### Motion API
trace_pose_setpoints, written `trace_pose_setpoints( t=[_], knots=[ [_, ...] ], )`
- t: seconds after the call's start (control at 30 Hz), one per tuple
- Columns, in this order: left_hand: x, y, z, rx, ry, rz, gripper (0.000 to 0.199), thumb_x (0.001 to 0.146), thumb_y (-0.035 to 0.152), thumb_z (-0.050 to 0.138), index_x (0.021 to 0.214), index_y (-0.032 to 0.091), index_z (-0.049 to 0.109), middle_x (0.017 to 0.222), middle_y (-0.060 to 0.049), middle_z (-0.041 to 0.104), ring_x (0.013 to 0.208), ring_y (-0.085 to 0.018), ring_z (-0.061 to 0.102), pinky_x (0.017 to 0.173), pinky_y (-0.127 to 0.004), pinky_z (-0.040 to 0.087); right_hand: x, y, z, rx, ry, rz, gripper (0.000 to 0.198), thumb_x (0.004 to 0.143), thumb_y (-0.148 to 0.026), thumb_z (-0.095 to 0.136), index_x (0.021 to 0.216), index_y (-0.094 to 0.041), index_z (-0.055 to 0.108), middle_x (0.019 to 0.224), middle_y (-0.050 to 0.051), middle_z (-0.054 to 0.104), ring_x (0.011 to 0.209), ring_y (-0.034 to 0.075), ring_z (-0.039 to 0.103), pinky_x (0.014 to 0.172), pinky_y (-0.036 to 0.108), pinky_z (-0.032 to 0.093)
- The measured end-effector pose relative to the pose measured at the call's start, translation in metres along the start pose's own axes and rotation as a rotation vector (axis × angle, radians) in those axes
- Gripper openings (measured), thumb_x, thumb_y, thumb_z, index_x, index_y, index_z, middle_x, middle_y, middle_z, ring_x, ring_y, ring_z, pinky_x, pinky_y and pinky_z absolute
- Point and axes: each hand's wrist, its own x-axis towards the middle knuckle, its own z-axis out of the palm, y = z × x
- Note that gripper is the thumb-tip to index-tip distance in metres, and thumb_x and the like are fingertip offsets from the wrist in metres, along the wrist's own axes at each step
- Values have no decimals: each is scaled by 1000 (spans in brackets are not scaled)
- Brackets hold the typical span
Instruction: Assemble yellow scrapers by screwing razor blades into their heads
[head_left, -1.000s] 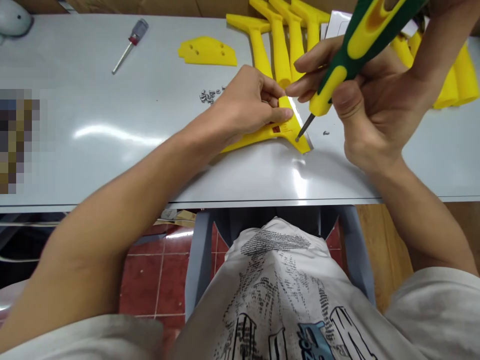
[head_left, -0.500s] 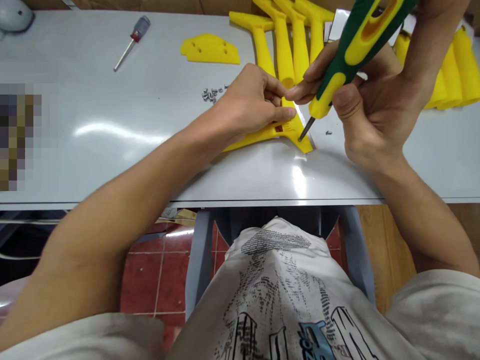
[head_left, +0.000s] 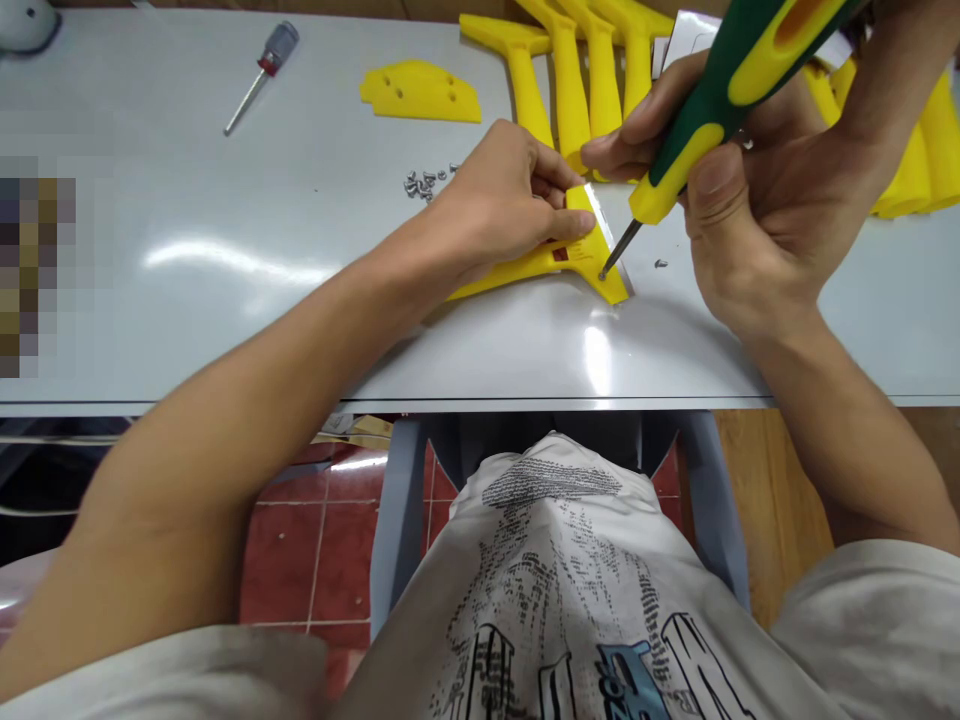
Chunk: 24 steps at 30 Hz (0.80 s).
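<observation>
The left hand (head_left: 510, 195) pinches the yellow T-shaped handle (head_left: 529, 267) on the white table (head_left: 165, 335), near the front edge. The right hand (head_left: 772, 210) grips the green-and-yellow screwdriver (head_left: 694, 145), tip at the head's near end; this fastening appears unfinished. Loose screws (head_left: 428, 184) and the yellow plate (head_left: 424, 92) lie unfitted.

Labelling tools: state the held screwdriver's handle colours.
The handle is dark green and yellow, best in head view.

Grey chair (head_left: 399, 510) above red floor tiles (head_left: 282, 565)
</observation>
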Motion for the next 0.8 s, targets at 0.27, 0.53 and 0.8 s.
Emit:
trace_pose_setpoints(
  t=[0.27, 0.53, 0.8],
  knots=[
    [0, 4, -1, 57, -20, 14, 24, 60, 41, 91, 69, 46, 70, 93, -5, 79, 98, -35, 78, 96, -53, 62, 8, 52, 3, -49, 39, -338, 66, 120, -70, 71, 177, -41, 54, 138, -7, 81, 130, 21, 91, 120, 51, 75],
    [3, -8, 0, -20, 17, 55, 36, 72, 39, 105, 66, 37, 69, 79, -2, 77, 97, -33, 79, 97, -55, 66, 18, 85, -4, -151, 73, -465, 67, 117, -71, 61, 180, -49, 49, 114, -10, 82, 120, 24, 95, 98, 47, 76],
    [1, -4, 2, 4, 44, 26, 36, 81, 20, 104, 73, 32, 71, 73, -1, 74, 89, -28, 77, 95, -50, 66, 11, 50, -5, -19, -77, -424, 57, 120, -53, 72, 174, -55, 54, 123, -14, 84, 113, 18, 92, 102, 50, 77]
  ],
)
